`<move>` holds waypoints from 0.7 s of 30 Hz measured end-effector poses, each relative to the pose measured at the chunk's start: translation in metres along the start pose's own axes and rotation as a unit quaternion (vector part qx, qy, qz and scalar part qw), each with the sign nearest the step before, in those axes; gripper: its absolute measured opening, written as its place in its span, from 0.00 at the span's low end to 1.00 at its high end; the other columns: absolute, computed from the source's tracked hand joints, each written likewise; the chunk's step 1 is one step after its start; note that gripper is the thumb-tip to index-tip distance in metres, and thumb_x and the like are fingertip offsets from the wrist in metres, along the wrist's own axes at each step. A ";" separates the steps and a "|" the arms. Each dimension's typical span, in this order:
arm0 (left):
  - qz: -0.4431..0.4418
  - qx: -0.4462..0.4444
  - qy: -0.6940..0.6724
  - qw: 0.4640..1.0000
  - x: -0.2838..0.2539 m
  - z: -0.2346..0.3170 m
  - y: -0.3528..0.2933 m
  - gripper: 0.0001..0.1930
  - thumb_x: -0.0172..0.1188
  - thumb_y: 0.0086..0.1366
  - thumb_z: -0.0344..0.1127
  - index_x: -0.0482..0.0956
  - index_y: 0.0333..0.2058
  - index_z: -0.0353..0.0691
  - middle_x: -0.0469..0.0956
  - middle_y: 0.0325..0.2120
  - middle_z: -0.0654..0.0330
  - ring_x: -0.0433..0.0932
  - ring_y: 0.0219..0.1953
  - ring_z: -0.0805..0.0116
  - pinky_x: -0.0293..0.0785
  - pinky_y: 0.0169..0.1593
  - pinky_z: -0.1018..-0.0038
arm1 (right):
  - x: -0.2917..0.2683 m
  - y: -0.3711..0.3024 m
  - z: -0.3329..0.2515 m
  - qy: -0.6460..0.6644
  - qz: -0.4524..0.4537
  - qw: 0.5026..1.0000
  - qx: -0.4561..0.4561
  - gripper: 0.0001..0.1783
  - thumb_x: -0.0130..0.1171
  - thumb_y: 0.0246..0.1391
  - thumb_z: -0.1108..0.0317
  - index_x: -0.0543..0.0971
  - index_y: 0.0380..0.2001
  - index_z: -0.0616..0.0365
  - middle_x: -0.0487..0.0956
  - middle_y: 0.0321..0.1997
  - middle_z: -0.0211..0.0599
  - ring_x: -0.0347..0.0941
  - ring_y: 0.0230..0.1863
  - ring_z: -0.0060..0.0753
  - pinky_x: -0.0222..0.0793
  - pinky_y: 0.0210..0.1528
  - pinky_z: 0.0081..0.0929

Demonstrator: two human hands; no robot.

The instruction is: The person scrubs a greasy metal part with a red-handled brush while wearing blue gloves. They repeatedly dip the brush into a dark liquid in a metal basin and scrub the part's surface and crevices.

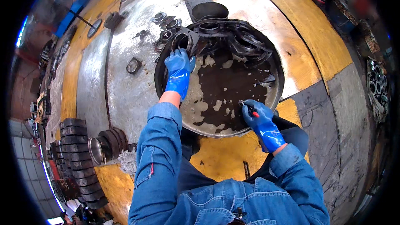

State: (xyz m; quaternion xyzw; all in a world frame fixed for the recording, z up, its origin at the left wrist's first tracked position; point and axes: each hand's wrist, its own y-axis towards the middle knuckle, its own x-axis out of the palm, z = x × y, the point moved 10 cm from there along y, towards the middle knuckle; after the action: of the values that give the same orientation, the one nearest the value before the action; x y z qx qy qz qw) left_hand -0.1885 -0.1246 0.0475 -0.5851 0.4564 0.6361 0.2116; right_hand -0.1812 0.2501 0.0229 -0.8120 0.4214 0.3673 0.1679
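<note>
Both my hands wear blue rubber gloves. My left hand (pixel 179 67) is closed on the near edge of a dark flanged metal housing (pixel 194 37) with a round bore, held tilted over the far left rim of a wide round tub (pixel 221 134). Dark liquid with pale foam patches (pixel 225 83) lies in the tub, and several oily metal parts (pixel 246 43) are heaped at its far side. Over the tub's near right part, my right hand (pixel 259 118) is wrapped round a small tool with a red end (pixel 255 114) and a dark tip; its kind is unclear.
Loose metal rings (pixel 159 17) lie on the plates beyond the tub's left, with a square one (pixel 133 65) nearer. A dark round bucket (pixel 210 11) stands behind it. Stacked black blocks (pixel 81 158), a metal cylinder (pixel 100 149) and a white rag (pixel 128 161) sit at near left.
</note>
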 end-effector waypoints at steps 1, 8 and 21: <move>0.005 0.014 0.005 1.000 0.000 0.005 -0.001 0.31 0.68 0.59 0.60 0.82 0.50 0.40 0.85 0.47 0.51 0.84 0.47 0.53 0.80 0.42 0.52 | 0.000 0.000 0.002 0.002 -0.001 1.000 0.000 0.15 0.62 0.64 0.57 0.86 0.48 0.51 0.88 0.47 0.45 0.84 0.49 0.53 0.81 0.53 0.43; -0.105 -0.006 -0.008 0.994 -0.013 -0.018 0.025 0.25 0.63 0.65 0.57 0.85 0.49 0.43 0.87 0.44 0.50 0.86 0.48 0.48 0.81 0.49 0.49 | 0.004 -0.001 0.013 0.017 0.065 0.996 -0.054 0.13 0.65 0.61 0.59 0.87 0.45 0.50 0.88 0.44 0.45 0.84 0.47 0.54 0.81 0.50 0.43; -0.184 -0.188 -0.560 0.785 -0.117 -0.044 -0.117 0.34 0.50 0.76 0.65 0.85 0.46 0.34 0.85 0.34 0.58 0.78 0.36 0.65 0.74 0.42 0.66 | 0.010 0.010 0.029 0.016 0.021 0.998 0.057 0.16 0.63 0.59 0.49 0.87 0.39 0.47 0.86 0.39 0.46 0.83 0.43 0.57 0.79 0.47 0.48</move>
State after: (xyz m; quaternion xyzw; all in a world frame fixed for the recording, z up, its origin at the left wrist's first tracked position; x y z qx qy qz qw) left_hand -0.0434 -0.0724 0.1226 -0.2269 0.0122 0.8744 0.4288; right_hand -0.1990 0.2551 -0.0035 -0.7975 0.4615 0.3333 0.1998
